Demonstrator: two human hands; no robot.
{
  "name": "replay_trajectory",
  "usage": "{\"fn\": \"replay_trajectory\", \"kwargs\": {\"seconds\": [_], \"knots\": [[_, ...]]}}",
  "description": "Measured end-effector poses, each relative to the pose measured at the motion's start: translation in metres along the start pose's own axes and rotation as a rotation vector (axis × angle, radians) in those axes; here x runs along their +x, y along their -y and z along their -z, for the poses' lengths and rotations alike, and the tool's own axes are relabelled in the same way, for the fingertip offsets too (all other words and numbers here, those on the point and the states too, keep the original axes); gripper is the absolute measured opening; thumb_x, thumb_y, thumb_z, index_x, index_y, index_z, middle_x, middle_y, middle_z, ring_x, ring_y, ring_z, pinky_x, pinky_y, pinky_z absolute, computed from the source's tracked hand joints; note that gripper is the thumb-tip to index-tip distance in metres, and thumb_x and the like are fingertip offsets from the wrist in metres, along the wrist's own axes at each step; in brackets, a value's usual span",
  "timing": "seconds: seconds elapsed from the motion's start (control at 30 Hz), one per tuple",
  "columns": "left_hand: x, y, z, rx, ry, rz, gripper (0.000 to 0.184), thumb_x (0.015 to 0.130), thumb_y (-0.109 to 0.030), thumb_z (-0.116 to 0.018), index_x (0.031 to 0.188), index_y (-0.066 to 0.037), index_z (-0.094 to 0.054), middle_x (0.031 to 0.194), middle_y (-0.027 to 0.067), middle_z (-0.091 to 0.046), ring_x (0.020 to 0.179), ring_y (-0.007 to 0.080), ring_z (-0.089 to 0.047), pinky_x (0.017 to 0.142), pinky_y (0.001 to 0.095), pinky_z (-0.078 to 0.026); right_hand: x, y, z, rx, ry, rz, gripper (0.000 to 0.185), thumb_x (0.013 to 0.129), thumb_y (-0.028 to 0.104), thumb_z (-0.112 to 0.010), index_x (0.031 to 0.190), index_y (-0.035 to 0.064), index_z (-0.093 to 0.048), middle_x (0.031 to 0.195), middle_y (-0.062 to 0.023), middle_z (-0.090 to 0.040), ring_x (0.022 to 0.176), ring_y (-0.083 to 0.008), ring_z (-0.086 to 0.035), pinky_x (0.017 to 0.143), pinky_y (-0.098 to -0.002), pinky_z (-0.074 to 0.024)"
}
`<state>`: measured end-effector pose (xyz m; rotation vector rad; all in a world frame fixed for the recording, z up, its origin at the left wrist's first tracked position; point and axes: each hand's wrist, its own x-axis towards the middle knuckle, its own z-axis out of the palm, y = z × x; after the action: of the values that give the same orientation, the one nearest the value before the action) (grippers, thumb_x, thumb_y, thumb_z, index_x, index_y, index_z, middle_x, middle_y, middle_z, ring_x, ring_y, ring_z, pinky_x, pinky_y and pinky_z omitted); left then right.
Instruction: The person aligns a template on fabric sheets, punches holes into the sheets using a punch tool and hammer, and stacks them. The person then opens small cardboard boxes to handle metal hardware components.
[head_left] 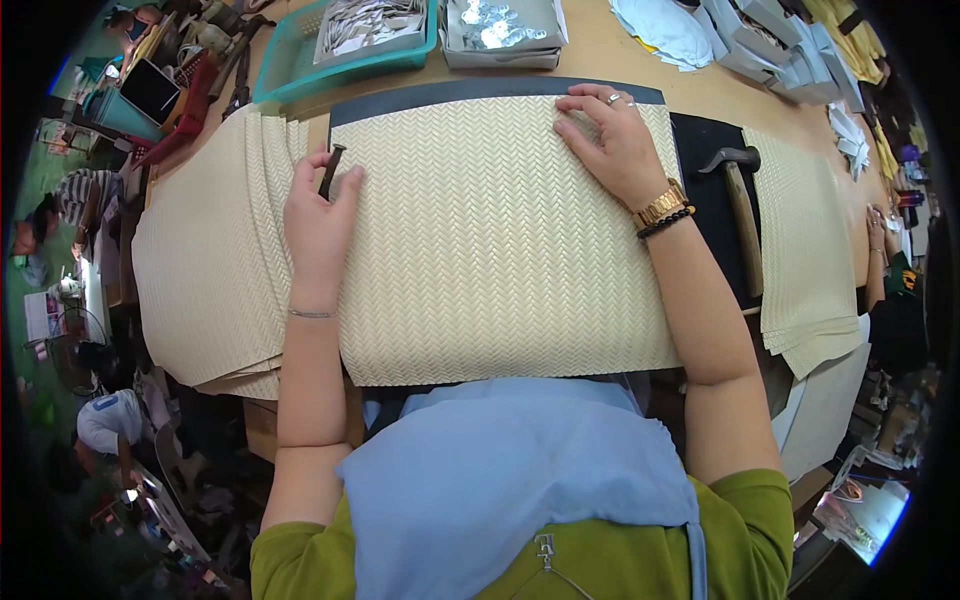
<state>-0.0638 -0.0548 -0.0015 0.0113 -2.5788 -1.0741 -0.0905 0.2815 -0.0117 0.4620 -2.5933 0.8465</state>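
Note:
A cream woven sheet (500,240) with a herringbone pattern lies in front of me over a dark board (400,101). My left hand (322,215) is at the sheet's left edge, its fingers closed round a short dark metal tool (332,172). Near the sheet's top right corner rests my right hand (618,145), fingers spread, holding nothing. To the right of that hand, a hammer (742,200) with a wooden handle lies on black material (700,150). Stacked woven sheets (210,260) are on the left, and more woven sheets (805,230) lie at the right.
At the back stand a teal basket (285,75) and an open box (503,57) of shiny pieces. Several small boxes (770,50) are at the back right. People (110,420) sit at the far left; another person's hand (876,230) shows at the far right.

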Motion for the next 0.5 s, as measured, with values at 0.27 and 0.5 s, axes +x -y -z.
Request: {"fn": "replay_trajectory", "kwargs": {"seconds": [0.27, 0.5], "knots": [[-0.003, -0.011, 0.007, 0.04, 0.071, 0.09, 0.037, 0.082, -0.027, -0.071, 0.11, -0.005, -0.06, 0.107, 0.0133, -0.067, 0.098, 0.0269, -0.065, 0.084, 0.035, -0.049, -0.05, 0.0, 0.133, -0.187, -0.273, -0.118, 0.029, 0.082, 0.014, -0.072, 0.109, 0.0045, -0.065, 0.112, -0.0122, -0.063, 0.106, -0.0259, -0.059, 0.094, -0.0349, -0.045], [-0.002, 0.001, 0.002, -0.02, 0.013, 0.02, 0.04, 0.081, -0.027, -0.072, 0.112, -0.005, -0.059, 0.099, 0.0111, -0.069, 0.09, 0.0258, -0.066, 0.08, 0.0342, -0.049, -0.367, -0.059, 0.401, -1.055, -0.256, -1.176, 0.062, 0.09, 0.052, -0.051, 0.127, 0.0021, -0.055, 0.13, -0.0187, -0.055, 0.122, -0.0342, -0.051, 0.103, -0.0382, -0.0367]]}}
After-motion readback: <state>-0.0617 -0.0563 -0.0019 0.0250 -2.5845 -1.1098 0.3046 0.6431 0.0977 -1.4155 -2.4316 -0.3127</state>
